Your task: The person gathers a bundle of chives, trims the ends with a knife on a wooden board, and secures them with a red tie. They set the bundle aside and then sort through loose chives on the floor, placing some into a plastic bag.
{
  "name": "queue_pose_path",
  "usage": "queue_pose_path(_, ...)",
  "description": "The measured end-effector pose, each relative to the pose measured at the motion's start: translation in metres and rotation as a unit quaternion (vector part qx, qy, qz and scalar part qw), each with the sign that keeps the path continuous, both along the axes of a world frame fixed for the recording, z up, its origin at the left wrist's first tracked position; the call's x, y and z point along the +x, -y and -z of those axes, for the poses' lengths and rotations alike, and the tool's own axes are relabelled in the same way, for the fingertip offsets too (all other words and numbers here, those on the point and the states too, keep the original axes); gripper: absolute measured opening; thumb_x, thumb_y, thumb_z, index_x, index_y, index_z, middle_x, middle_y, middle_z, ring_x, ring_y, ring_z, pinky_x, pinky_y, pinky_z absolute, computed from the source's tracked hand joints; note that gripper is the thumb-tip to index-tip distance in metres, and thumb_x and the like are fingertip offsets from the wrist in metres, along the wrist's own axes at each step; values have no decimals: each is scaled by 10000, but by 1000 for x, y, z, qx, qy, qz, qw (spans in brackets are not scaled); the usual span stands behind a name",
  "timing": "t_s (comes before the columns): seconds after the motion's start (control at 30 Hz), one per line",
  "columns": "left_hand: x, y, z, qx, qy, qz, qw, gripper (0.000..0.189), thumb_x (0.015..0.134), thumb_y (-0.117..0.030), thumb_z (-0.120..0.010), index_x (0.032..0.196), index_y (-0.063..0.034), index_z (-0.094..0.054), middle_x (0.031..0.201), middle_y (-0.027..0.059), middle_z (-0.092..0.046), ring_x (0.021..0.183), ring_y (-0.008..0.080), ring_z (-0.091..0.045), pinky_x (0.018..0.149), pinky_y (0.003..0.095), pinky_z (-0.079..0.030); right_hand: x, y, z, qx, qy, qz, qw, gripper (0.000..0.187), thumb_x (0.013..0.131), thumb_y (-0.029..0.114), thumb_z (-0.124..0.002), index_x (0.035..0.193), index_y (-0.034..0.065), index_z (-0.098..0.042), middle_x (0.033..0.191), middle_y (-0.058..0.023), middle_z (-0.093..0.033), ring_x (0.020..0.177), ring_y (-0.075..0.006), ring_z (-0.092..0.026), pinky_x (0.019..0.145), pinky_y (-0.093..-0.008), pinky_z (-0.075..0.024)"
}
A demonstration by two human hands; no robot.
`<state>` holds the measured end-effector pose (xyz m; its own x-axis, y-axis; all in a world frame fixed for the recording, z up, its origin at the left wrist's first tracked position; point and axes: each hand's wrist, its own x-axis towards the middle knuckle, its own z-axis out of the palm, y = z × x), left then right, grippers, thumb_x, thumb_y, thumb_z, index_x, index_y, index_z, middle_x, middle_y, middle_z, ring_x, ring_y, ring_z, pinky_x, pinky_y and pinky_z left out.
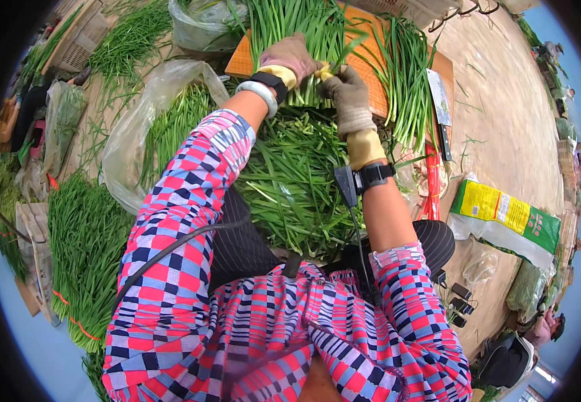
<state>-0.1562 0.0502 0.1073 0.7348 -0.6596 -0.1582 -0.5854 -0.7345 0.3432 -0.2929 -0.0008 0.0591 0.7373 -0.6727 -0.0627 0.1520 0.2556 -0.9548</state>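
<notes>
My left hand [293,63], in a work glove, is curled over a bunch of garlic chives [285,22] on an orange-brown board [371,55]. Close to its right, my gloved right hand [348,98] has its fingers closed on a loose green leaf [355,47], blurred at its tip. The fingertips of both hands almost meet, and parts of them are hidden. A second bunch of chives [403,85] lies on the board to the right. Beside it rests a cleaver [439,100] with a black handle. Below the board, loose leaf trimmings [295,176] are heaped between my knees.
An open clear plastic bag [124,145] with chives stands at left, near large tied bundles [87,241]. Red ties [432,186] and a green-and-yellow printed package [506,211] lie at right. Small black devices [461,301] sit by my right knee. Other people [547,326] are farther off.
</notes>
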Motion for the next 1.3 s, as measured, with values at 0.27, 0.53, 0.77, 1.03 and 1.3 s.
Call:
queue_pose_path(0.27,18,-5,19,40,27,32,998,878,724,-530,-702,1344,-10,-360,1226,203,-550,1117,343,-554,905,426,-479,-96,-33,-31,-359,-256,-424,791,334,789,147,-668,1114,89,-619,970,-70,-667,885,-210,-623,793,-313,-487)
queue_pose_path(0.53,21,2,21,-16,-9,33,999,900,710,-506,-724,1398,-87,-323,1238,209,-545,1115,323,-559,941,367,-454,7,4,-28,-469,-516,-58,715,263,851,199,-552,1094,116,-610,1056,-171,-645,972,-311,-633,832,-419,-495)
queue_pose_path(0.77,19,-7,19,6,0,36,999,934,703,-519,-721,1387,-26,-318,1218,202,-560,1108,322,-563,941,350,-452,2,25,5,-389,-408,40,825,233,815,222,-572,989,103,-672,950,-135,-676,871,-304,-647,768,-376,-499)
queue_pose_path(1.03,23,-6,13,1,-35,28,999,871,739,-482,-706,1388,-45,-323,1314,171,-493,1171,339,-515,988,410,-425,-113,12,-29,-106,-197,-262,939,271,794,138,-689,1033,18,-640,802,-56,-634,682,-133,-575,618,-252,-477)
queue_pose_path(1.3,23,-24,-8,-94,44,-28,994,866,729,-521,-699,1371,-45,-366,1286,191,-512,1186,325,-499,986,384,-412,-73,22,-56,-410,-409,-113,807,443,790,344,-670,1179,144,-602,1027,-146,-657,950,-287,-635,853,-363,-482)
